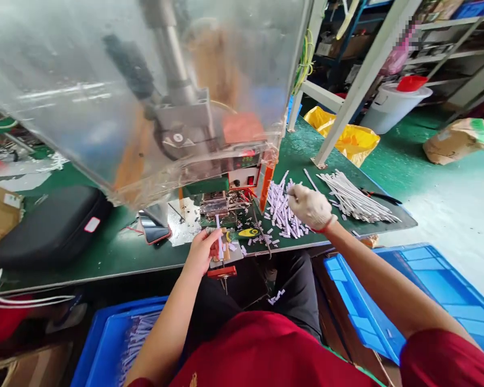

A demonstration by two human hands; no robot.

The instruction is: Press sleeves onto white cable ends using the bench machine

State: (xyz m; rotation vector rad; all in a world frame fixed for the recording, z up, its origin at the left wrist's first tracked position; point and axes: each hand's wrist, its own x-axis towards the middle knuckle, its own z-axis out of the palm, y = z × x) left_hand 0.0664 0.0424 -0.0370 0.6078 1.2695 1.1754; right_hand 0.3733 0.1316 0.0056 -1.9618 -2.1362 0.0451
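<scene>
My left hand (205,248) is bare and pinches a thin pale lilac strip (219,228) in front of a small metal fixture (215,205) at the foot of the bench machine. Beside those fingers lies a screwdriver with a yellow-and-green handle (246,234). My right hand (311,207), in a white knitted glove, is over the right edge of a heap of short lilac strips (284,212). Its fingers are curled together; what they hold, if anything, is hidden. A bundle of long whitish strips (357,199) lies to its right.
A clear plastic guard (84,97) covers the machine's upper part. To the left are a black case (50,228) and a phone (155,228). Blue crates (447,279) stand low on the right, another blue crate (99,344) low on the left. Pliers (381,197) lie near the bench's right edge.
</scene>
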